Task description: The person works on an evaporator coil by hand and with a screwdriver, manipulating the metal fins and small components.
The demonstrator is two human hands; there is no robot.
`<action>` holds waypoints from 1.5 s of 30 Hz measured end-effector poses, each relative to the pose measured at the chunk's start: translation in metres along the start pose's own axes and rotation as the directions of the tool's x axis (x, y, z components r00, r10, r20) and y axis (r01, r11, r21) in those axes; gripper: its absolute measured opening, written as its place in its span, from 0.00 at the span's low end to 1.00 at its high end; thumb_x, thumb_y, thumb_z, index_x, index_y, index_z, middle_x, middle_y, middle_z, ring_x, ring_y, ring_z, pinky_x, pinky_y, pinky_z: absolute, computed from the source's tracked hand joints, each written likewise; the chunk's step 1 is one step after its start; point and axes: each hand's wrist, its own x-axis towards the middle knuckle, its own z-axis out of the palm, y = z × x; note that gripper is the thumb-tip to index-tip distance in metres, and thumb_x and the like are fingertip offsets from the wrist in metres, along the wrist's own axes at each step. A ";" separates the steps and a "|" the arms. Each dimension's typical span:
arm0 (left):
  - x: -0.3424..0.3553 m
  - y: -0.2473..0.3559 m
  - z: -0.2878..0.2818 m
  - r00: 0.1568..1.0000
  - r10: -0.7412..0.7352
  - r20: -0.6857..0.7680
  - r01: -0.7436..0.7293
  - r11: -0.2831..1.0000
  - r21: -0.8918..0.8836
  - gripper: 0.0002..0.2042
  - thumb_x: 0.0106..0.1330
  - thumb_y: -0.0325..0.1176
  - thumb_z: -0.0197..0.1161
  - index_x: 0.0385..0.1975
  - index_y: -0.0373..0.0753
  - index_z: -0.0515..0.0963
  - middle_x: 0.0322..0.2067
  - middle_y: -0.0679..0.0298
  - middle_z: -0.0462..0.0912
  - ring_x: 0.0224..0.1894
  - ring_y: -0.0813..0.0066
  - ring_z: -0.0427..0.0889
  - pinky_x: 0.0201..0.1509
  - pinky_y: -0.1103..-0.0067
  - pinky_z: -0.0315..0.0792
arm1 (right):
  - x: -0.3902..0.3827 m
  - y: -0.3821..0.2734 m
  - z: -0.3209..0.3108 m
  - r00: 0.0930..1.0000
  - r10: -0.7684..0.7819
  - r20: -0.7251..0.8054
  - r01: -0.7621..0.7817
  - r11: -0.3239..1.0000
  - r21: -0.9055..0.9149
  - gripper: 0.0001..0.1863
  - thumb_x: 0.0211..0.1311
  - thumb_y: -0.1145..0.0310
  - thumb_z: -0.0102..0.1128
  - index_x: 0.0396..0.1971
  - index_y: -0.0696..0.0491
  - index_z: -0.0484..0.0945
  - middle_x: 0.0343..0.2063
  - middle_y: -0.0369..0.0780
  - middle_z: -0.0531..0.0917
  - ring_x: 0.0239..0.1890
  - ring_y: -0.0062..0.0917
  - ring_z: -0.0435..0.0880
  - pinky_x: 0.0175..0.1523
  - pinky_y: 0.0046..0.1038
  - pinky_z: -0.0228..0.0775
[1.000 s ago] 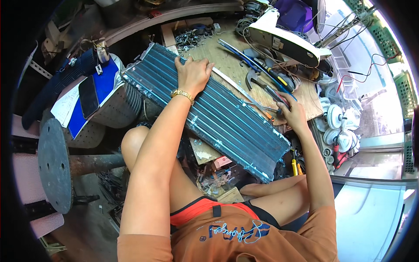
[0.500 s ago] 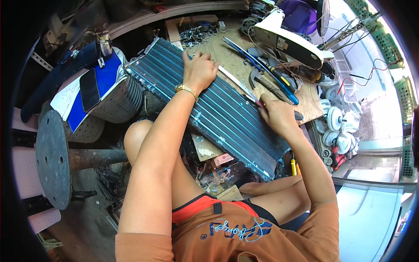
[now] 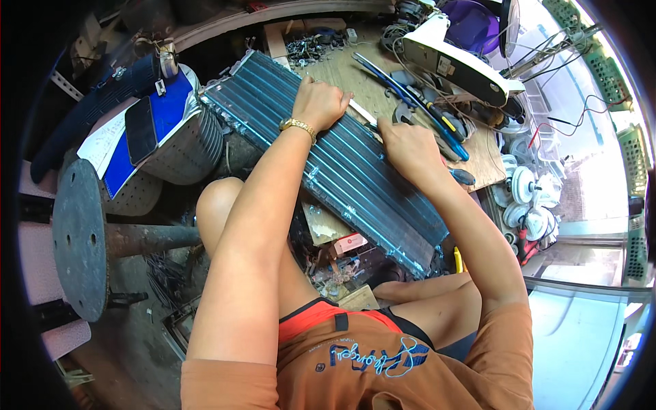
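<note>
A long finned blue-grey coil panel lies slantwise across my lap and the wooden board. My left hand, with a gold bracelet at the wrist, rests palm down on the panel's far edge. My right hand presses on the same far edge a little to the right, fingers curled over the rim beside a thin pale strip. Whether the right hand pinches anything small is hidden by the fingers.
Blue-handled tools and a white fan base lie on the board beyond the panel. White round motor parts sit at right. A ribbed metal drum with a blue sheet and dark phone stands left, near a round metal stool.
My right hand has slid left along the panel's far edge toward my left hand. The left hand has stayed on the panel, and the view has shifted slightly.
</note>
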 end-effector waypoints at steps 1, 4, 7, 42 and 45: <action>-0.001 -0.001 0.000 1.000 -0.004 -0.014 0.004 1.000 0.003 0.26 0.80 0.50 0.53 0.24 0.44 0.90 0.25 0.53 0.89 0.34 0.53 0.87 0.53 0.61 0.69 | 0.002 -0.005 0.000 1.000 -0.008 -0.013 0.008 0.999 -0.035 0.09 0.72 0.67 0.54 0.46 0.54 0.78 0.28 0.48 0.88 0.32 0.47 0.90 0.35 0.48 0.80; -0.001 -0.001 -0.001 1.000 -0.014 -0.001 0.014 1.000 0.001 0.26 0.78 0.52 0.55 0.23 0.43 0.91 0.27 0.54 0.90 0.35 0.55 0.89 0.54 0.60 0.71 | 0.002 -0.014 0.004 0.999 -0.020 -0.046 0.015 0.995 -0.095 0.09 0.69 0.69 0.55 0.46 0.54 0.79 0.27 0.47 0.88 0.31 0.43 0.91 0.33 0.46 0.81; 0.001 0.002 -0.001 1.000 -0.019 0.016 0.019 1.000 -0.008 0.26 0.78 0.52 0.55 0.24 0.43 0.91 0.27 0.53 0.90 0.35 0.54 0.89 0.55 0.60 0.71 | -0.001 -0.020 0.008 0.998 -0.005 -0.062 -0.003 0.992 -0.124 0.09 0.69 0.70 0.55 0.46 0.54 0.79 0.26 0.46 0.89 0.31 0.41 0.92 0.32 0.44 0.82; 0.001 0.002 -0.001 0.998 -0.066 0.012 0.066 0.998 -0.018 0.26 0.78 0.51 0.54 0.26 0.43 0.91 0.27 0.53 0.90 0.35 0.53 0.89 0.56 0.61 0.71 | -0.013 -0.015 0.017 0.995 -0.025 -0.100 0.019 0.998 -0.064 0.08 0.68 0.70 0.56 0.42 0.54 0.80 0.24 0.48 0.88 0.29 0.45 0.91 0.32 0.46 0.82; 0.002 0.003 -0.001 0.997 -0.072 0.023 0.072 0.997 0.005 0.26 0.79 0.51 0.53 0.26 0.42 0.91 0.27 0.53 0.90 0.36 0.52 0.89 0.57 0.61 0.71 | -0.017 -0.011 0.016 0.998 -0.001 -0.055 -0.003 0.997 -0.074 0.07 0.69 0.70 0.56 0.42 0.53 0.81 0.25 0.49 0.88 0.30 0.45 0.92 0.33 0.46 0.82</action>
